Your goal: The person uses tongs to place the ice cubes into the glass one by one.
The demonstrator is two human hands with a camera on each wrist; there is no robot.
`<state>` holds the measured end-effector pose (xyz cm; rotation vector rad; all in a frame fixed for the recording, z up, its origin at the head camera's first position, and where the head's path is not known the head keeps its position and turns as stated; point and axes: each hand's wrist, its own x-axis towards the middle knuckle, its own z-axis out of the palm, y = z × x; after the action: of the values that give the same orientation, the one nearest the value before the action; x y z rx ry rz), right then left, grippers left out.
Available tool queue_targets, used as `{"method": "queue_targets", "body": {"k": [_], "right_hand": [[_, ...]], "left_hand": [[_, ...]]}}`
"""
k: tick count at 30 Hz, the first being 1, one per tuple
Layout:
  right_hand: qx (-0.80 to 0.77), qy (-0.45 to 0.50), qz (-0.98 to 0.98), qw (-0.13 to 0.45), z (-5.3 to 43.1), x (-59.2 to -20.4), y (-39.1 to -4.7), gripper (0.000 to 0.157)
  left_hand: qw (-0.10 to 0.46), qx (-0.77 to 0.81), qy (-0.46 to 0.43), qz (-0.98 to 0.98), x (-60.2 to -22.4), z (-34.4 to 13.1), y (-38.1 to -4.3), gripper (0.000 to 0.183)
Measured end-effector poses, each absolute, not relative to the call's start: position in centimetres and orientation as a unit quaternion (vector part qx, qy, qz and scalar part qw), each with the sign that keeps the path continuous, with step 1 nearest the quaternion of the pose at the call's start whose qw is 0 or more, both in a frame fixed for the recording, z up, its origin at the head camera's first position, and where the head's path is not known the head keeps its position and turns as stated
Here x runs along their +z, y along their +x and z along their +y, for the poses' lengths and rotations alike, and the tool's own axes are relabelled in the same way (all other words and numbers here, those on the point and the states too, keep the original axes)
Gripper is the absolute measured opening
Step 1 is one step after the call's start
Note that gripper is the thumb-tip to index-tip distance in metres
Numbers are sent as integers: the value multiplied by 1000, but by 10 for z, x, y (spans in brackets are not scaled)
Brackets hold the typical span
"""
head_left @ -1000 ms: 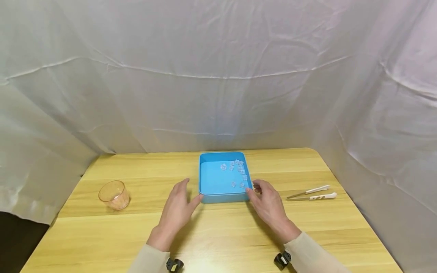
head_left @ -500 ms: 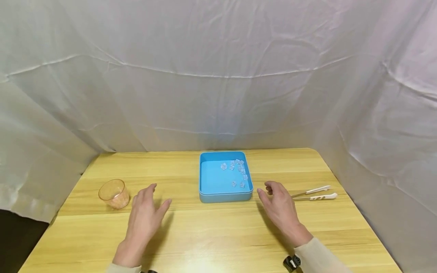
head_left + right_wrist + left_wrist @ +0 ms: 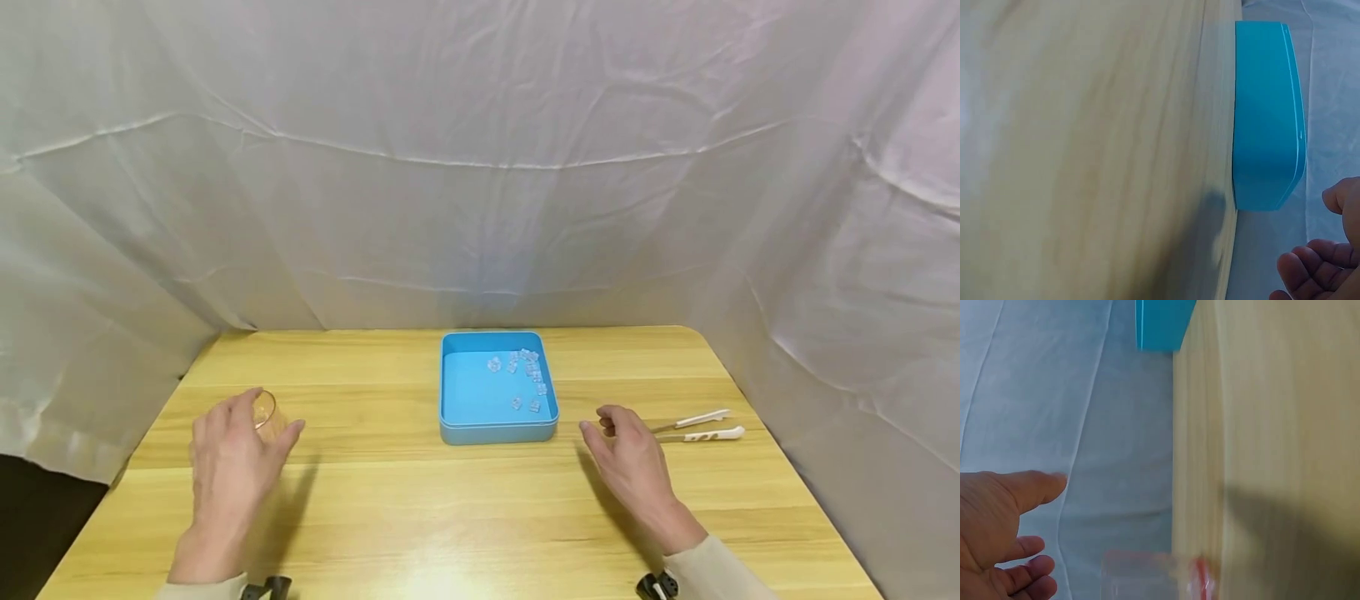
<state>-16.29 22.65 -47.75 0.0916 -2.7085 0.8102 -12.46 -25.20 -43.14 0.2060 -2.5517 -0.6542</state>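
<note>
My left hand (image 3: 231, 467) hovers in front of a clear orange-tinted cup (image 3: 270, 421) at the table's left and covers much of it in the head view. Its thumb (image 3: 1038, 487) is spread away from the loosely bent fingers, and the cup (image 3: 1141, 578) shows apart from them in the left wrist view. On the right, my right hand (image 3: 633, 467) hangs over the table with relaxed fingers and nothing in them. Behind it lie tongs (image 3: 712, 435) with white handles, their tips hidden by the hand. A blue square box (image 3: 498, 434) stands between the hands.
Several small clear ice-like pieces (image 3: 533, 371) lie in the box, mostly along its right side. The pale wood table (image 3: 450, 508) ends at a grey cloth curtain (image 3: 480, 242) at the back and right.
Both hands have come away from the box sides. My left hand has moved left to the cup, and my right hand has shifted right toward the tongs.
</note>
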Motion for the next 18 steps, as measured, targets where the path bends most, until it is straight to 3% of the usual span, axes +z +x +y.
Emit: {"method": "queue_targets", "body": {"k": [8,13,18], "right_hand": [[287,32,-946,149,230,-477,-161,40],[288,30,-946,144,230,-478,-160,41],[284,29,-948,141,231,-479,-158,41]], "left_hand": [[146,-241,119,-952,-431,-289,-135,96],[117,-228,125,-958,-434,-302,-138,111],[100,-208,124,-965,-438,-312,-141,113]]}}
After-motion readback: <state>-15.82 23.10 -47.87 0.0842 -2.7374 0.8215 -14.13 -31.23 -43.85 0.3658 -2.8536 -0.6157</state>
